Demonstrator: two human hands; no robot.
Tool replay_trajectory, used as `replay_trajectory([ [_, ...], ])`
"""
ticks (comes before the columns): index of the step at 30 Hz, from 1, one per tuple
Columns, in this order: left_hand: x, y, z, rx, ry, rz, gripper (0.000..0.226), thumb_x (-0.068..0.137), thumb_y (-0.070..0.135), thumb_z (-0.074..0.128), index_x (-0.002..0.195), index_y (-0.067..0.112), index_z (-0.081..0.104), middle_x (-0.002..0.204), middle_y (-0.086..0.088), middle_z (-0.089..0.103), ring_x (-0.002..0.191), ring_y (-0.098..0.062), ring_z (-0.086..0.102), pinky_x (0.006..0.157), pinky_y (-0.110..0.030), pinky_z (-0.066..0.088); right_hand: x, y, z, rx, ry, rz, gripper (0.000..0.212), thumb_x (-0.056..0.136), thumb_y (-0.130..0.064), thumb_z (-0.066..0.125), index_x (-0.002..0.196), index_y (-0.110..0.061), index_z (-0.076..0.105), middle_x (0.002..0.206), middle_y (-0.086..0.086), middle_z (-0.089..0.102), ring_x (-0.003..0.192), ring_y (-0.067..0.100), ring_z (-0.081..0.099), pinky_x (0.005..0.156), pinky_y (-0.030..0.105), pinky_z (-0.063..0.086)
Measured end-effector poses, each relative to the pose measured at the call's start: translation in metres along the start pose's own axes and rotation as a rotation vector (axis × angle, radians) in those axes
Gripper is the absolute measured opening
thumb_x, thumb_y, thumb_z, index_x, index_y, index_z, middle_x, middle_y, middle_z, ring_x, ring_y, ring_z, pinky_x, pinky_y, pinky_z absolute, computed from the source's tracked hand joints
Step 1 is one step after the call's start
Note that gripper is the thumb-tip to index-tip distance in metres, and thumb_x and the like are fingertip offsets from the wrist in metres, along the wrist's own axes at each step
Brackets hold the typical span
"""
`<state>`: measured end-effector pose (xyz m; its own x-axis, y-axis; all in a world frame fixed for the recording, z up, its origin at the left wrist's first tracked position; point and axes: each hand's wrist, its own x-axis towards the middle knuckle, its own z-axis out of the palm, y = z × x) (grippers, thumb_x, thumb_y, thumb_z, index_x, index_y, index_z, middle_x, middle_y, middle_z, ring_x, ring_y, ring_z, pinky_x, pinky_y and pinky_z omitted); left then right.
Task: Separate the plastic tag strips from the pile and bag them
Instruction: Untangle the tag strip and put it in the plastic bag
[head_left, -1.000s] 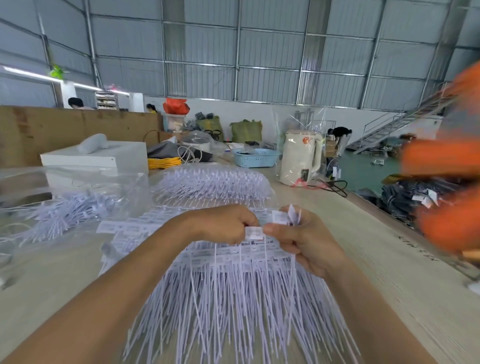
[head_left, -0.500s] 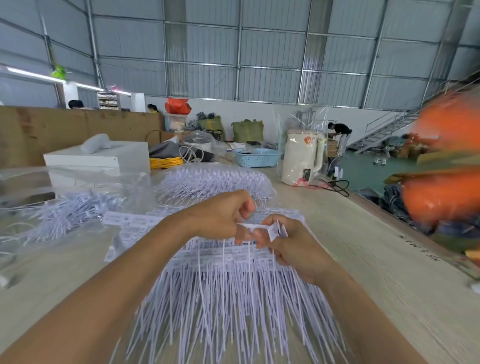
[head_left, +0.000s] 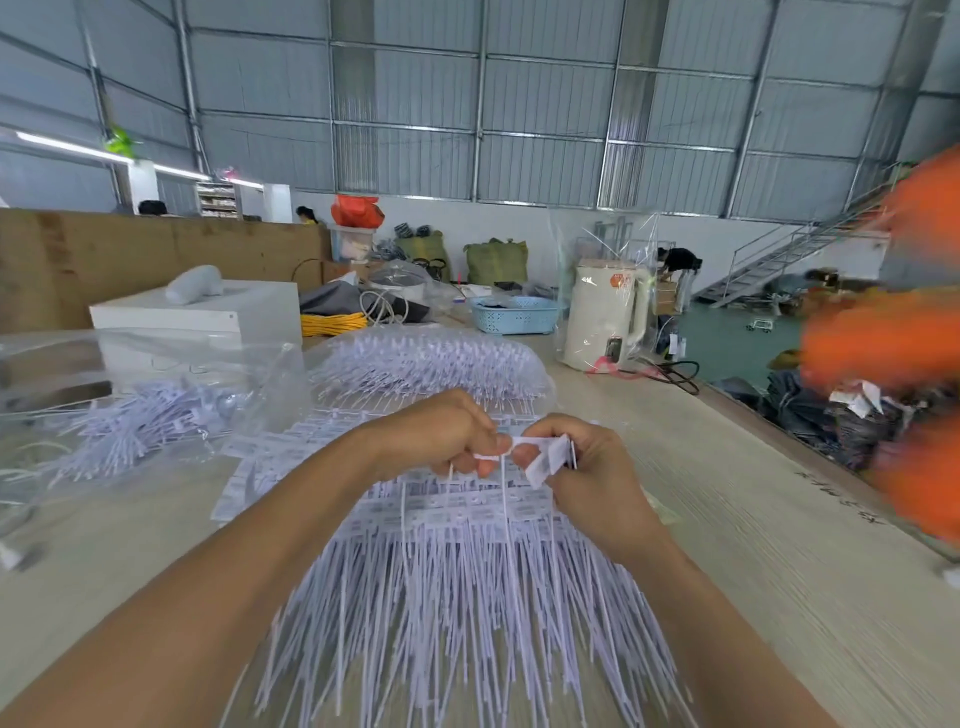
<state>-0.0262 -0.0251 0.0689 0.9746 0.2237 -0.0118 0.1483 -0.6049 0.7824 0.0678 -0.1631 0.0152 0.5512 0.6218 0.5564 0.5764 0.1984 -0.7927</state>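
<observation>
Two hands meet above a wide pile of white plastic tag strips (head_left: 467, 587) that fans out across the pale wooden table (head_left: 753, 545) toward the camera. The left hand (head_left: 441, 436) has its fingers curled, thumb and forefinger pinching one end of a single tag strip (head_left: 498, 457), whose thin tail hangs down over the pile. The right hand (head_left: 582, 457) pinches the other end and also grips a small bunch of tag heads (head_left: 550, 460) — how many, I cannot tell. A clear plastic bag (head_left: 130, 415) lies to the left, already holding loose strips, and a second heap of strips (head_left: 431, 364) sits just beyond the hands — near a white kettle (head_left: 605, 312) and a blue basket (head_left: 514, 314).
</observation>
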Motion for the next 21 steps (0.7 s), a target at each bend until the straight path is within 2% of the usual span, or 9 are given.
replay_trajectory([
  [3,0.0,-0.002,-0.001,-0.037,-0.036,-0.042,0.054,0.087,0.016,0.061,0.034,0.018,0.052,0.035,0.006,0.034,0.032,-0.006,0.028,0.037,-0.014,0.023,-0.002,0.004,0.001,-0.094,0.012,-0.094,0.04,0.076,0.026,0.052,0.075,-0.012,0.064,0.066,-0.001,0.061,0.063,0.002,0.056,0.066,0.022,0.049],
  [5,-0.001,-0.002,-0.002,-0.047,-0.051,-0.054,0.056,0.087,0.018,0.06,0.032,0.018,0.049,0.037,0.004,0.033,0.032,-0.007,0.026,0.038,-0.015,0.023,-0.002,0.005,0.002,-0.075,0.015,-0.103,0.044,0.076,0.024,0.051,0.069,-0.018,0.062,0.071,0.016,0.061,0.069,0.025,0.058,0.073,0.04,0.051],
  [7,-0.001,-0.002,-0.004,-0.05,-0.052,-0.05,0.054,0.087,0.018,0.06,0.034,0.019,0.049,0.039,0.003,0.032,0.034,-0.009,0.026,0.039,-0.016,0.023,0.001,0.007,0.004,-0.077,0.019,-0.09,0.048,0.077,0.021,0.05,0.066,-0.025,0.061,0.069,0.016,0.061,0.066,0.021,0.055,0.064,0.032,0.047],
  [9,-0.004,-0.002,-0.005,-0.055,-0.079,-0.027,0.053,0.086,0.016,0.06,0.034,0.019,0.048,0.041,0.001,0.031,0.037,-0.011,0.025,0.042,-0.018,0.024,0.002,0.012,0.002,-0.153,0.058,-0.046,0.041,0.078,0.019,0.049,0.067,-0.019,0.059,0.066,0.01,0.06,0.061,0.011,0.05,0.058,0.025,0.039],
  [11,-0.009,0.0,-0.006,-0.064,-0.134,0.011,0.051,0.085,0.016,0.06,0.035,0.018,0.05,0.045,-0.003,0.029,0.039,-0.012,0.023,0.044,-0.019,0.025,0.005,0.02,-0.013,-0.189,0.186,0.123,0.032,0.084,0.009,0.052,0.063,-0.016,0.052,0.06,0.004,0.057,0.056,0.014,0.047,0.053,0.023,0.037],
  [14,-0.012,0.003,-0.01,-0.033,-0.115,0.05,0.045,0.09,0.019,0.058,0.045,0.017,0.058,0.042,-0.001,0.033,0.038,-0.01,0.025,0.042,-0.018,0.023,0.004,0.023,-0.039,0.111,0.308,0.341,0.031,0.09,-0.014,0.06,0.063,-0.017,0.047,0.05,-0.006,0.049,0.048,0.012,0.038,0.043,0.021,0.033],
  [16,-0.011,0.004,-0.01,0.001,-0.083,0.063,0.038,0.093,0.021,0.055,0.056,0.013,0.061,0.044,0.001,0.043,0.039,-0.007,0.034,0.043,-0.017,0.026,0.005,0.018,-0.04,0.193,0.253,0.393,0.025,0.09,-0.025,0.061,0.068,-0.016,0.052,0.055,-0.005,0.052,0.051,0.011,0.043,0.048,0.023,0.038],
  [19,-0.009,0.004,-0.007,0.102,-0.085,0.044,0.028,0.093,0.012,0.053,0.068,0.011,0.065,0.056,0.002,0.055,0.046,-0.003,0.043,0.046,-0.015,0.031,0.006,0.011,-0.03,0.45,0.157,0.425,0.018,0.09,-0.024,0.06,0.077,-0.012,0.054,0.06,0.001,0.054,0.054,0.014,0.056,0.054,0.029,0.053],
  [21,-0.009,0.001,-0.007,0.172,-0.096,0.026,0.023,0.089,0.005,0.053,0.073,0.014,0.066,0.066,0.002,0.057,0.052,-0.005,0.045,0.051,-0.017,0.034,0.005,0.007,-0.028,0.565,0.093,0.427,0.017,0.09,-0.023,0.058,0.077,-0.013,0.051,0.06,0.002,0.048,0.048,0.013,0.05,0.047,0.026,0.05],
])
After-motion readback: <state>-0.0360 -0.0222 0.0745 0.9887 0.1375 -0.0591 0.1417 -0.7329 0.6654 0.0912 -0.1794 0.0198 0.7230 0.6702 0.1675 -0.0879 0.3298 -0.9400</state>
